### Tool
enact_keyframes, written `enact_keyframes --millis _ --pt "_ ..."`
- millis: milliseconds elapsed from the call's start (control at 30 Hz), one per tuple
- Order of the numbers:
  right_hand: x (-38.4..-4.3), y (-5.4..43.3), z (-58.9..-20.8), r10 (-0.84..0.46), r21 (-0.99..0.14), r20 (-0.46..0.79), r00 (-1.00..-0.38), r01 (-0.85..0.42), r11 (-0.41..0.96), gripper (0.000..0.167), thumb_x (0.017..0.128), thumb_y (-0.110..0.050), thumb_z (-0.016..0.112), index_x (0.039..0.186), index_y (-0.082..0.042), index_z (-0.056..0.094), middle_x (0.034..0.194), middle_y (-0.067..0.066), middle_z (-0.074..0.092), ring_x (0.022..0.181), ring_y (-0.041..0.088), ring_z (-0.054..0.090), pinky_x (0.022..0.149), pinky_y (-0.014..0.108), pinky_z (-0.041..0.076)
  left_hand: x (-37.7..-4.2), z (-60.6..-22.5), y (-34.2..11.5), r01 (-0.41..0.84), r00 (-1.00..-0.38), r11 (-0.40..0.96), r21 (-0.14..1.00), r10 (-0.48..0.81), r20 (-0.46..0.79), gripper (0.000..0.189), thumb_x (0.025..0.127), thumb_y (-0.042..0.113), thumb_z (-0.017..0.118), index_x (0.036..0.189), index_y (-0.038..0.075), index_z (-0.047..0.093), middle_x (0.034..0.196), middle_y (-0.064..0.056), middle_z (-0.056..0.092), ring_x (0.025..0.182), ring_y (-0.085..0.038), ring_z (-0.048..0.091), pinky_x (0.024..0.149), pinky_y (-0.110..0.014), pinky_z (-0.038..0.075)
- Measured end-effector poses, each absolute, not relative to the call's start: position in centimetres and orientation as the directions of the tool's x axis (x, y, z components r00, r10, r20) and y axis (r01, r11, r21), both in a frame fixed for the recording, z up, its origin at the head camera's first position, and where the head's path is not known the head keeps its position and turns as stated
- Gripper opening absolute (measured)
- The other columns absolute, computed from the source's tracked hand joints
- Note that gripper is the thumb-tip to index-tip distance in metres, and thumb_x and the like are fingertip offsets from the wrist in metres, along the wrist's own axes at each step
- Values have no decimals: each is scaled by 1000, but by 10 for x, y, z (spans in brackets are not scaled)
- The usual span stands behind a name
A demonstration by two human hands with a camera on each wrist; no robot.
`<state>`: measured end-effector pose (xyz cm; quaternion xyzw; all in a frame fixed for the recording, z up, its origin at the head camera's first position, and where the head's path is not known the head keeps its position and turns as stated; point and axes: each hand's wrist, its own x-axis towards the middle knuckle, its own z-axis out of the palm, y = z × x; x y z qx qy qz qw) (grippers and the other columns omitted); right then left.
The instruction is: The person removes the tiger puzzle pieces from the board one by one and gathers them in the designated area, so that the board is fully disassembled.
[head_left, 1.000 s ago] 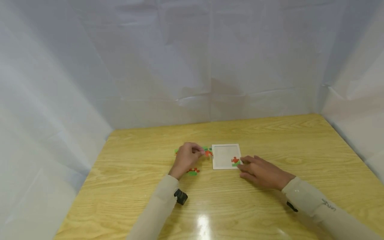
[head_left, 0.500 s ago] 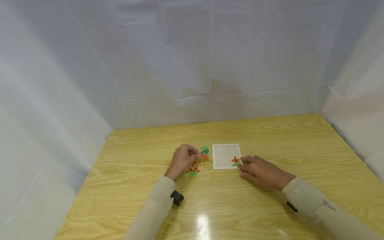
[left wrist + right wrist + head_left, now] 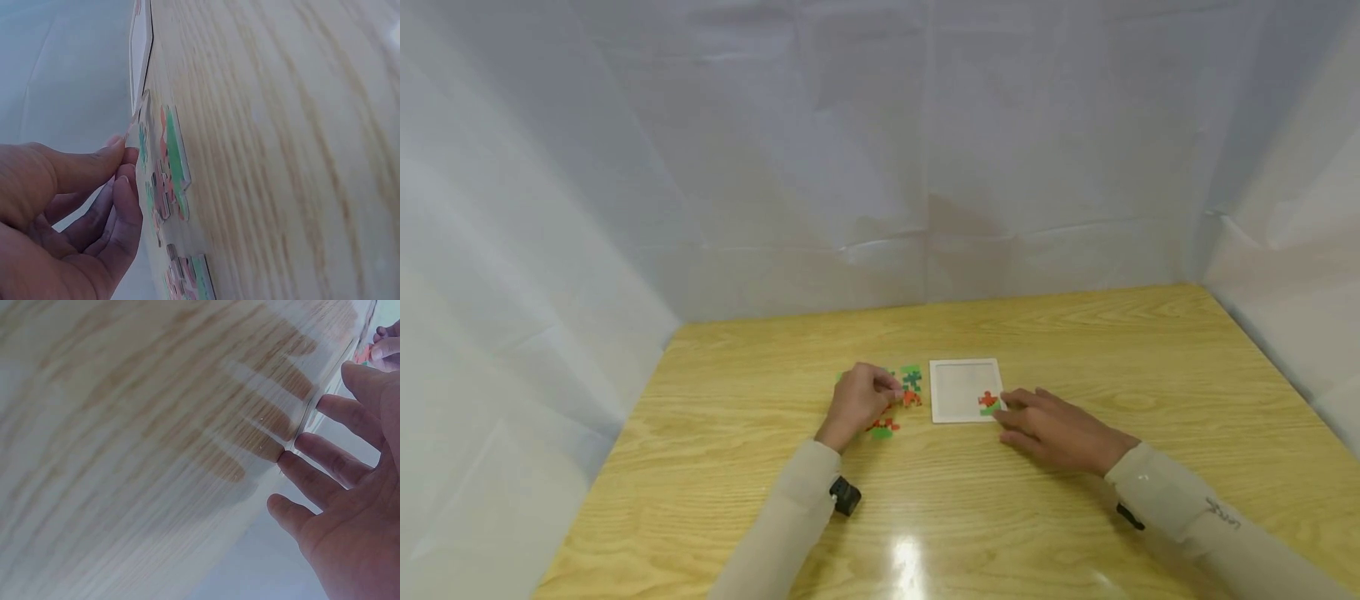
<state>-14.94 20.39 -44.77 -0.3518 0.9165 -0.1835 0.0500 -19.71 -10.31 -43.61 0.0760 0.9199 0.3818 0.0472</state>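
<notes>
1. Your left hand [image 3: 859, 400] rests on the bench [image 3: 1075, 333] among the loose puzzle pieces [image 3: 912, 385], just left of the white frame [image 3: 964, 390].
2. Your left fingers [image 3: 122, 159] are curled, with thumb and fingertips closed on the edge of one loose piece; the left wrist view shows this pinch, with the piece lying nearly flat on the bench.
3. The remaining loose pieces lie to the right of and nearer than that hand, between it and the frame. Another small cluster [image 3: 882, 428] sits at the near side of the hand.
4. Your right hand [image 3: 1052, 429] lies flat at the near right corner of the frame. Its fingers [image 3: 325, 472] are straight and spread, grasping nothing; their tips touch the frame edge.
5. One red-and-green piece [image 3: 988, 404] is seated inside the frame at its near right corner, just beside your right fingertips.
6. Key relation: the frame lies to the right of the pinched piece, and your left hand is the nearer hand to the loose pieces
</notes>
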Motion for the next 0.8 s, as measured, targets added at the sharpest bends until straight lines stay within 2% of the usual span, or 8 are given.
enact_keyframes --millis 167,500,800 --pt "-150 204 -447 -669 -383 39 -742 -630 676 38 103 -21 61 131 4 64 141 27 54 132 41 50 109 67 31 -198 -435 -102 107 -986 714 692 164 -17 7 90 14 79 89 8 79 84 -2 74 75 -14 67 73 -36 56" --pt "-150 203 -448 -666 -376 39 -745 -628 681 39 103 -21 61 132 4 64 141 27 54 132 41 50 109 67 31 -197 -431 -98 158 -983 724 671 182 35 4 91 9 77 90 5 79 88 -6 75 79 -17 69 72 -36 57" --pt "-151 203 -450 -658 -376 23 -753 -616 692 39 103 -23 62 132 3 64 141 26 54 132 40 50 110 66 31 -194 -424 -75 221 -953 695 684 304 -1 10 93 9 75 99 2 77 92 -7 74 83 -20 69 70 -33 57"
